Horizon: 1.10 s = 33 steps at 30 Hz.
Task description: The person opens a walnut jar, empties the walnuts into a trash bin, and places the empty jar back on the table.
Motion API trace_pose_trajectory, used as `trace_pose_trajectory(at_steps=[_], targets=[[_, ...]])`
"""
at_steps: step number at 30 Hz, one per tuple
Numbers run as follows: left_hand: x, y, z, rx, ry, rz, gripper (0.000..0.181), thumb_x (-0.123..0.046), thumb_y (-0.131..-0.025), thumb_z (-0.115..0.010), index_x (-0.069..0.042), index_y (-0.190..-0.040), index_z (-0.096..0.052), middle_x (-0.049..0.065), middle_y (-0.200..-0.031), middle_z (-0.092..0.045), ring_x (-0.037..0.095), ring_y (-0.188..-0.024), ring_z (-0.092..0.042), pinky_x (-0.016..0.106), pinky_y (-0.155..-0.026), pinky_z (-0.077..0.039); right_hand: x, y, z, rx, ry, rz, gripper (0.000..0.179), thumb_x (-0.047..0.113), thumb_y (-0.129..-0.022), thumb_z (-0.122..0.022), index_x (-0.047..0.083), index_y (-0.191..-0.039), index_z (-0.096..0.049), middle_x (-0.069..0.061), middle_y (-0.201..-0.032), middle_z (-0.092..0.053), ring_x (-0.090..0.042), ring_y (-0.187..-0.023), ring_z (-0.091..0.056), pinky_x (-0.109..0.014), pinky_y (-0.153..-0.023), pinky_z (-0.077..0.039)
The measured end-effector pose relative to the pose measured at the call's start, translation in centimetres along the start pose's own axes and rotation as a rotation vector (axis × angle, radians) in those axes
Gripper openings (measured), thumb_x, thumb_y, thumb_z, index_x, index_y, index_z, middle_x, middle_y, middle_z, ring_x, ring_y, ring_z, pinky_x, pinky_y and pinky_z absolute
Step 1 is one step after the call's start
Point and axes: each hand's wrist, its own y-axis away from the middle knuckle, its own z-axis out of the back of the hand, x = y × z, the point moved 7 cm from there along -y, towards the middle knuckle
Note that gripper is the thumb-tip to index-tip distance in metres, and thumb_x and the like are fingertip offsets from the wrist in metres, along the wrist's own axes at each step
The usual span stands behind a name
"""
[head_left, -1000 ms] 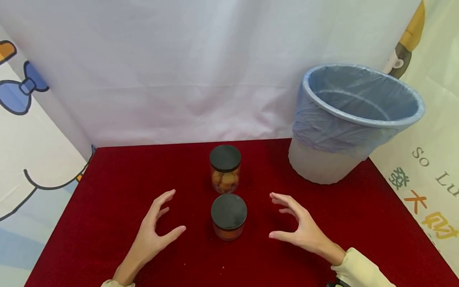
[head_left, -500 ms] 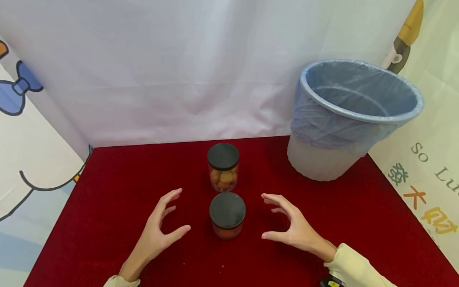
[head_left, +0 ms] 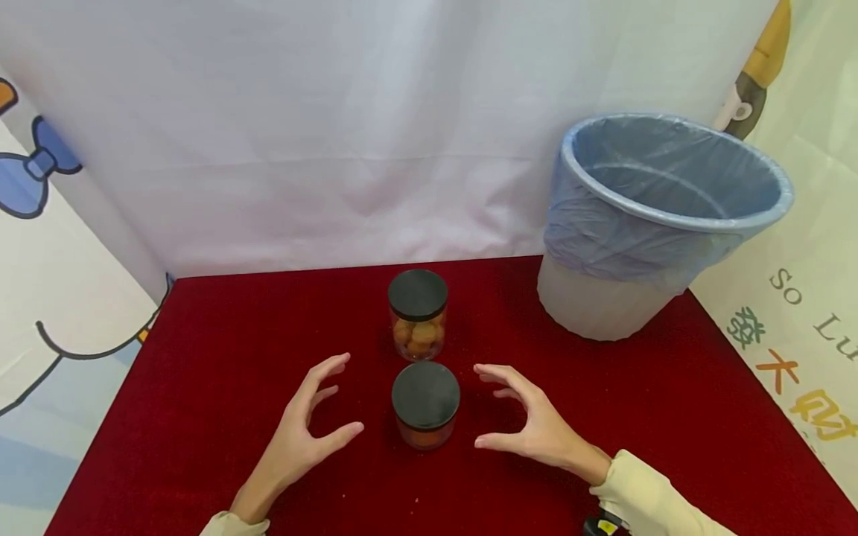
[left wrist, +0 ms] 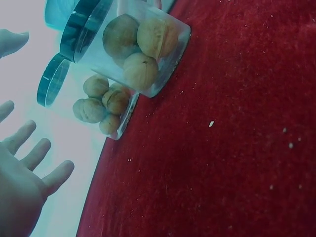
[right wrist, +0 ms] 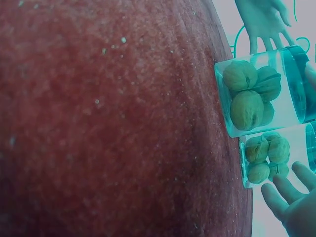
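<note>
Two clear jars with black lids stand upright, one behind the other, mid-table. Walnuts show through the walls of the near jar (head_left: 425, 406) (left wrist: 79, 29) and the far jar (head_left: 418, 298) (right wrist: 311, 143). My left hand (head_left: 302, 432) (left wrist: 19, 182) hovers left of the near jar, fingers and thumb spread apart. On the opposite side, my right hand (head_left: 532, 424) (right wrist: 301, 212) is held in the same spread pose, its fingertips a short gap from the near jar. Both hands hold nothing.
A pale bin (head_left: 596, 298) with a blue liner (head_left: 617, 238) stands at the back right. Red cloth (head_left: 268, 320) covers the table, with small specks on it. A white curtain (head_left: 335, 134) hangs behind, and printed cloths (head_left: 791, 246) flank the sides.
Both hands have moved inward toward the near jar, the left one rightward and the right one leftward. The jars and bin stay where they were; the head view has shifted slightly.
</note>
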Motion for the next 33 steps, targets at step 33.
trace_pose_trajectory(at_steps=[33], targets=[[-0.5, -1.5, -2.3, 0.077, 0.032, -0.036, 0.086, -0.006, -0.077, -0.077, -0.021, -0.147, -0.030, -0.001, -0.147, -0.034, 0.016, -0.131, -0.035, 0.054, -0.097, -0.037, 2.4, -2.2, -2.7, 0.096, -0.106, -0.022, 0.085, 0.002, -0.070, -0.082, 0.006, -0.142, -0.036, -0.009, -0.138, -0.044, -0.026, -0.121, -0.047, -0.052, -0.091, -0.043]])
